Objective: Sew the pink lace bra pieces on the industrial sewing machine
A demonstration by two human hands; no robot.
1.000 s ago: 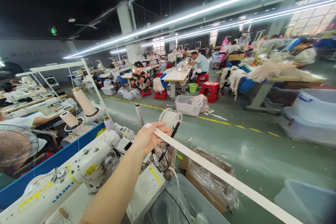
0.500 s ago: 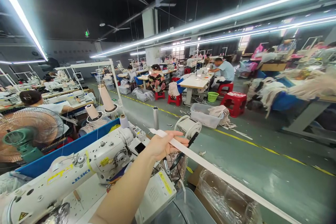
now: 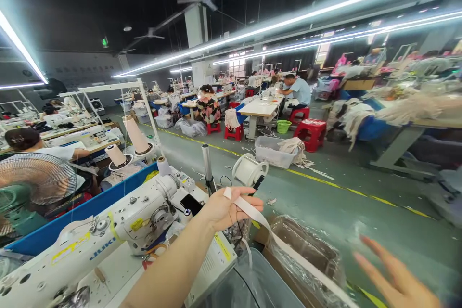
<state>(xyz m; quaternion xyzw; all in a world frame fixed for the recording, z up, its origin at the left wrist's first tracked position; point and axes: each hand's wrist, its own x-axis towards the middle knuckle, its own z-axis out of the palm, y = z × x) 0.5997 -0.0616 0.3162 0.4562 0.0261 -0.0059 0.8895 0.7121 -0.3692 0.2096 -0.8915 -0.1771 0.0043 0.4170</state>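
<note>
A flat white fabric strip (image 3: pixel 299 257) lies across my left hand (image 3: pixel 231 208), which is palm up above the end of the sewing table. The thumb pins the strip near its short free end, while the fingers stretch out beyond it. From there the strip slopes down to the right and leaves the view at the bottom edge. My right hand (image 3: pixel 397 274), smeared by motion, is low on the right with its fingers apart. Nothing shows in it, and a gap separates it from the strip. Beside my left arm stands a white JUKI sewing machine (image 3: pixel 119 236).
Cones of thread (image 3: pixel 135 134) stand behind the machine, near a blue trough (image 3: pixel 83 199). A white reel (image 3: pixel 249 169) is just past my left hand. Below are a grey bin (image 3: pixel 260 269) and a plastic-lined carton (image 3: pixel 306 240). Co-workers sit at tables beyond.
My right hand has come into view at the lower right. The strip, taut before, now sags in a curve, and less of its end sticks out past my left thumb. The view has shifted slightly.
</note>
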